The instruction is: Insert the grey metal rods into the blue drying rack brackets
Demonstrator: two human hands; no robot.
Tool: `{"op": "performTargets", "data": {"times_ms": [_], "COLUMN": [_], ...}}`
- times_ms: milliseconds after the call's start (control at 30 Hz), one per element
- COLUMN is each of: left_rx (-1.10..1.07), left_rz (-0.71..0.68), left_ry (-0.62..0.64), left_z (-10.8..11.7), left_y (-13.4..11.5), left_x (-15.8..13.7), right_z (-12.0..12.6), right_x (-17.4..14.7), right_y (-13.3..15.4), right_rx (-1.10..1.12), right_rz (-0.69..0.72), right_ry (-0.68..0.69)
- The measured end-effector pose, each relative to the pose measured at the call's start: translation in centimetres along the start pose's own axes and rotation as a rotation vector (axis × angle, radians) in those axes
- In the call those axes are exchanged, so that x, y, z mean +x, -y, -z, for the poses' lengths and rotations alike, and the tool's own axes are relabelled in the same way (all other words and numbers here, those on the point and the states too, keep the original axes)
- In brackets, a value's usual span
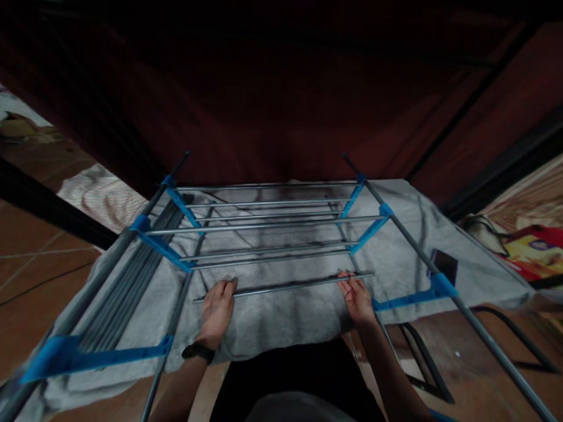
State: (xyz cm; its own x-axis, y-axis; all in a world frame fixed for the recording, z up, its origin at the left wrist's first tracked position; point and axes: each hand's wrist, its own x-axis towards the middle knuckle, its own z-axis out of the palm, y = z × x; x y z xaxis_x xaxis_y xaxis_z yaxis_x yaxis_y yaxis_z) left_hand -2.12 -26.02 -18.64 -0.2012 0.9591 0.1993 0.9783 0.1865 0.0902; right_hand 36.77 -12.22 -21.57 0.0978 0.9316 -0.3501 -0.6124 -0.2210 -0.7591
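A loose grey metal rod (288, 287) lies crosswise in front of me, held at both ends. My left hand (217, 308), back up, is closed around it near its left end. Palm up, my right hand (355, 299) grips the rod near its right end with its fingers. Around them is a partly built rack of grey tubes with blue plastic brackets (369, 234); several crossbars (264, 225) span its far part. The nearer brackets, one on the left (109, 356) and one on the right (409, 299), have no bars between them.
A grey cloth (281, 322) covers the surface under the rack. On the left lies a bundle of several loose rods (127, 287). A small dark box-like object (445, 265) is at the right. Dark red panels (272, 117) stand behind; black metal legs (422, 357) show lower right.
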Motion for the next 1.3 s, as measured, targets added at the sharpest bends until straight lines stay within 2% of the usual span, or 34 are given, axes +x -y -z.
{"op": "performTargets", "data": {"times_ms": [500,933,1300], "left_rx": [-0.004,0.003,-0.045], "left_rz": [-0.056,-0.051,-0.055], "left_ry": [-0.003,0.052,0.018], "left_z": [-1.2,-0.9,-0.4], "left_y": [1.7,1.7,1.4], "left_x": [0.4,0.7,0.6], "right_z": [-0.7,-1.1,-0.8], "right_x": [0.7,0.7,0.9], "right_y": [-0.8,-0.8,-0.8], "right_rx": [0.033,0.03,0.0], "right_rz": [0.022,-0.002,-0.025], "right_ry": [-0.065,-0.096,-0.071]}}
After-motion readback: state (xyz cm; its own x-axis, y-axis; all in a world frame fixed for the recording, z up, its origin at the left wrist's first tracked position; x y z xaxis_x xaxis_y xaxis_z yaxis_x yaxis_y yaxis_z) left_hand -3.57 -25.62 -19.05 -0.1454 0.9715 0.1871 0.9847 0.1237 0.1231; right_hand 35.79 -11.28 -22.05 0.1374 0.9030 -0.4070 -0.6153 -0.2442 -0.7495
